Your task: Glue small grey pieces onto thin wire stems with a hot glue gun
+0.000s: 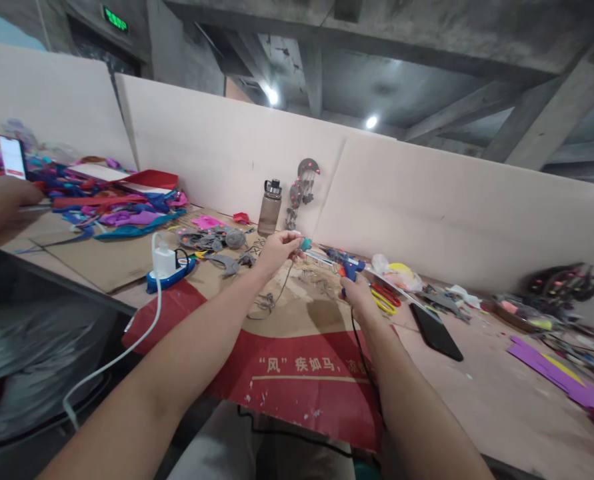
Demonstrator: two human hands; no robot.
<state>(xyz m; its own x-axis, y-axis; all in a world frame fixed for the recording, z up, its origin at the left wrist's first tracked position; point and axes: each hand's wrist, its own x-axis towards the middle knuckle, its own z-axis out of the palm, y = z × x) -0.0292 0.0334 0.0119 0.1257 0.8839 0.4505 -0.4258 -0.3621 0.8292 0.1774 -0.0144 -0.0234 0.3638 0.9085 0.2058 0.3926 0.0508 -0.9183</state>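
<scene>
My left hand (281,252) is closed in a pinch above the middle of the cardboard (297,317). A small teal piece (305,245) shows at its fingertips, and a thin grey cord (283,288) hangs from beneath them. My right hand (359,295) grips a blue hot glue gun (351,265), whose front end points left toward the teal piece. From the gun a black cable (359,343) runs down past the board's red part. Just right of the gun lie scissors with yellow handles (384,300) and a red-handled pair (387,293).
A water bottle (270,210) and a grey hanging ornament (304,183) stand by the white partition (201,147). Grey felt pieces (211,240), a power strip (179,272) and colourful scraps (131,217) lie left. A black phone (435,331) lies right. Another person's hand (11,200) is far left.
</scene>
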